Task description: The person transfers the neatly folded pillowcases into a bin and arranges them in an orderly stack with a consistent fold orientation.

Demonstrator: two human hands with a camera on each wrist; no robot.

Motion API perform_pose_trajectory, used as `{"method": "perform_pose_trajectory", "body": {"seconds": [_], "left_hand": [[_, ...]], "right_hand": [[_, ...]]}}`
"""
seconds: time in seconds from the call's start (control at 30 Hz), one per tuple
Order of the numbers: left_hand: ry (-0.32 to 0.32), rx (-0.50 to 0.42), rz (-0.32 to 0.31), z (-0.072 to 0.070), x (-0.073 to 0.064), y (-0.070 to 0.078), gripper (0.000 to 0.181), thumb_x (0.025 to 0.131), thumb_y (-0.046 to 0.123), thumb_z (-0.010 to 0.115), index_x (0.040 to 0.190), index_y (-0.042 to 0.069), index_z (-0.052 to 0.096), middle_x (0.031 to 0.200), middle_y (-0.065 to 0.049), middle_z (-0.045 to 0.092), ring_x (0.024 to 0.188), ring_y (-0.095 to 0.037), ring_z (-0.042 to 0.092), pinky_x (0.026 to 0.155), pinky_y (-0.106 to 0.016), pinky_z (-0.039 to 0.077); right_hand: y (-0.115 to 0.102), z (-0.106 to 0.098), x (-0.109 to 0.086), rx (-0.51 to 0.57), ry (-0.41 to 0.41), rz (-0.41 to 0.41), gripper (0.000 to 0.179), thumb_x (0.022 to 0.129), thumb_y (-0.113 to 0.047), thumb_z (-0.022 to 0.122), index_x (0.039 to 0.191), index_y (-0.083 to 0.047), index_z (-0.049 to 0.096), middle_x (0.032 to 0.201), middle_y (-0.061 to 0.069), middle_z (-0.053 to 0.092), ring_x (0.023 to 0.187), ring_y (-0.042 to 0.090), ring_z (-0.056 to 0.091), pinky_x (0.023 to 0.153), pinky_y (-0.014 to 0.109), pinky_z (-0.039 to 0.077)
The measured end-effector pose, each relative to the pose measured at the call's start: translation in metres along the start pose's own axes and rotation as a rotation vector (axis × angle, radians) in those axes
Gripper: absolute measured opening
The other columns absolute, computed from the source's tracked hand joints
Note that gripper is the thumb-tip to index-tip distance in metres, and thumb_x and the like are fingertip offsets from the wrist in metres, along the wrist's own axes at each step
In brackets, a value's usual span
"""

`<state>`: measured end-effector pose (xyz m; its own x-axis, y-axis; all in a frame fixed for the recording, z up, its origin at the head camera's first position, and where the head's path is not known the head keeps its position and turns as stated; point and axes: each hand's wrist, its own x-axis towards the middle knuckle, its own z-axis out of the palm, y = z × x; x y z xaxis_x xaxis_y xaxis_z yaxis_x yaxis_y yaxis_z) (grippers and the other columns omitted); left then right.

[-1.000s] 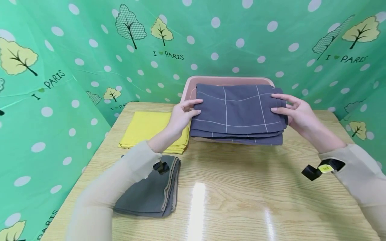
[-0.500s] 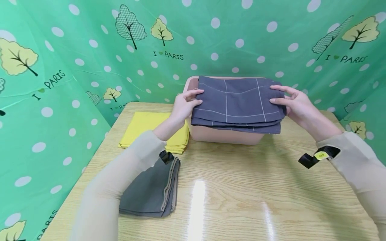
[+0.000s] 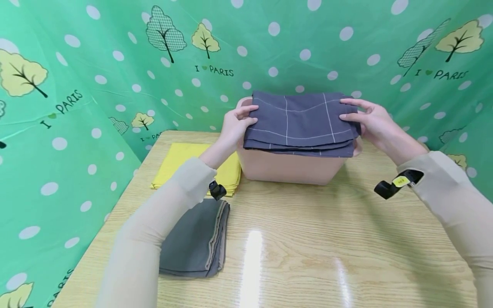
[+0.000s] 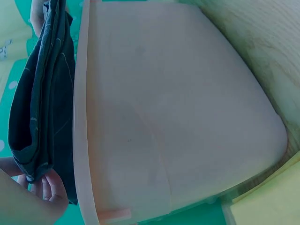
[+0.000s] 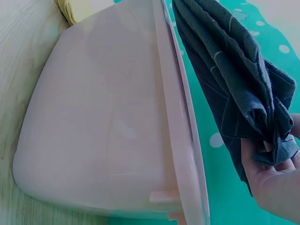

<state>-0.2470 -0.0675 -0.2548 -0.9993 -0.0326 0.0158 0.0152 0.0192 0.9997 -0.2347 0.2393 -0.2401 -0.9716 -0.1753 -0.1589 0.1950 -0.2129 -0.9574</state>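
A folded dark blue-grey cloth (image 3: 302, 122) with thin white grid lines is held level above a pink plastic bin (image 3: 289, 167). My left hand (image 3: 236, 126) pinches its left end, thumb on top and other fingers partly beneath. At the opposite end, my right hand (image 3: 371, 119) grips the layers the same way. Both wrist views show the cloth (image 4: 44, 103) just above the bin's rim (image 5: 180, 117), with a gap between them. The inside of the bin is hidden behind the cloth.
Left of the bin lies a folded yellow cloth (image 3: 181, 162). Nearer on the wooden table (image 3: 300, 239) is a folded dark grey cloth (image 3: 192, 239), partly covered by the left sleeve. A green polka-dot curtain (image 3: 273, 51) hangs close behind the bin.
Both hands have lifted the grid-lined cloth up and away from me, from in front of the bin to over its opening. The bin's front wall now shows below it.
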Motion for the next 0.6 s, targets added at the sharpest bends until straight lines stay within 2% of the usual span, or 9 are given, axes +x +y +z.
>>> {"method": "perform_pose_trajectory", "body": {"seconds": [0.23,0.37,0.5,0.6], "left_hand": [[0.018,-0.012,-0.001,0.000,0.010,-0.001,0.033,0.080,-0.005,0.059,0.111,0.006,0.062,0.116,-0.007,0.058,0.105,-0.011,0.053,0.086,-0.020,0.042],[0.020,0.019,0.035,0.001,0.017,-0.002,0.033,0.080,-0.006,0.059,0.111,0.004,0.062,0.119,-0.004,0.056,0.108,-0.011,0.052,0.086,-0.018,0.042],[0.013,0.032,0.067,0.003,0.022,-0.004,0.033,0.079,-0.008,0.058,0.111,0.001,0.061,0.123,-0.001,0.053,0.108,-0.013,0.052,0.085,-0.017,0.042],[0.017,0.043,0.070,0.004,0.026,-0.006,0.033,0.079,-0.009,0.058,0.110,0.001,0.061,0.122,-0.003,0.054,0.106,-0.015,0.053,0.084,-0.018,0.043]], "right_hand": [[-0.002,0.002,0.011,0.005,0.006,0.014,0.049,0.074,0.002,0.068,0.118,-0.015,0.056,0.117,0.003,0.049,0.079,0.013,0.064,0.067,0.022,0.051],[-0.003,0.002,0.016,0.016,0.012,0.023,0.047,0.073,0.003,0.068,0.115,-0.016,0.059,0.123,0.005,0.044,0.079,0.013,0.064,0.068,0.022,0.051],[-0.003,0.001,0.020,0.020,0.027,0.032,0.045,0.072,0.004,0.069,0.111,-0.016,0.061,0.117,0.004,0.049,0.077,0.014,0.064,0.067,0.022,0.051],[-0.003,0.000,0.023,0.022,0.041,0.039,0.044,0.071,0.005,0.069,0.110,-0.016,0.062,0.108,0.002,0.054,0.075,0.014,0.064,0.066,0.023,0.051]]}}
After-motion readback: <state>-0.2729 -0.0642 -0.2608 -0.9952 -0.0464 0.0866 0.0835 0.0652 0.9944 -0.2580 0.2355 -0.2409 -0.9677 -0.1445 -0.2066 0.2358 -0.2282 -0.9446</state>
